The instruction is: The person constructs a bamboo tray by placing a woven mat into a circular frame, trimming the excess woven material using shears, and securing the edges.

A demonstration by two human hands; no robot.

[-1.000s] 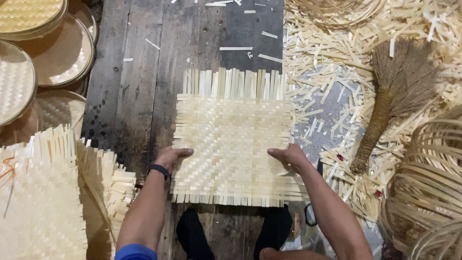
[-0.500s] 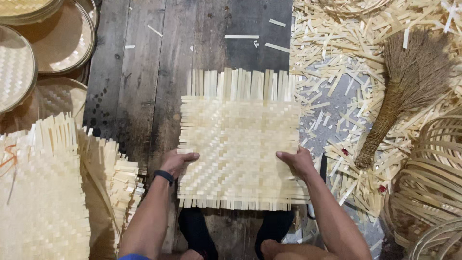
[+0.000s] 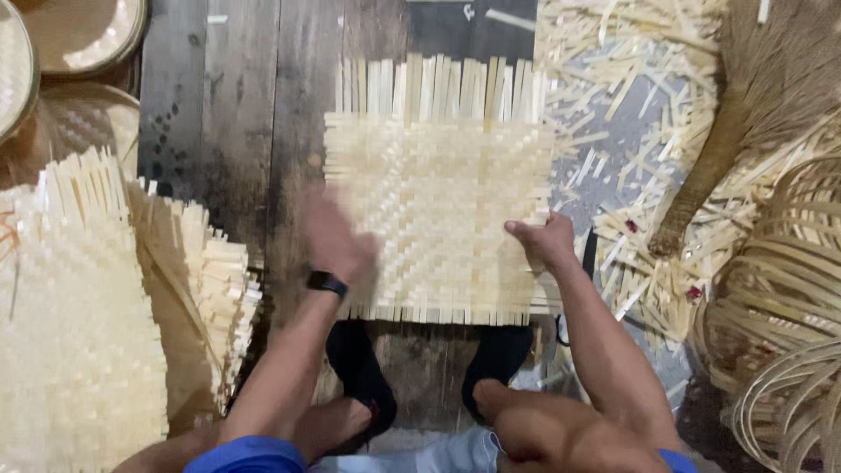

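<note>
A square woven mat (image 3: 438, 210) of pale bamboo strips lies flat in the middle of the frame, on the dark wooden floor (image 3: 219, 114). Loose strip ends stick out along its top and bottom edges.

Half a second ago both hands rested on the mat's lower corners. Now the left hand (image 3: 337, 236) has lifted off and shows as a blur over the mat's lower left part, so it is moving fast. Its fingers look spread and hold nothing, though the blur makes that hard to tell for sure. A black band sits on that wrist. The right hand (image 3: 545, 241) has stayed at the mat's right edge, with fingers flat and open, pressing it down. The mat also sits higher and bigger in the frame than before, because the head camera has moved.

I think the person is patting or smoothing the weave while one hand keeps it from sliding.

There are no packages, labels or signs to see. At the left is a stack of more woven mats (image 3: 79, 333). Round woven trays (image 3: 88, 35) sit in the upper left. Bamboo scraps (image 3: 631, 88) and a brown broom (image 3: 718, 158) lie at the right, with bent bamboo hoops (image 3: 788, 350) in the lower right.
</note>
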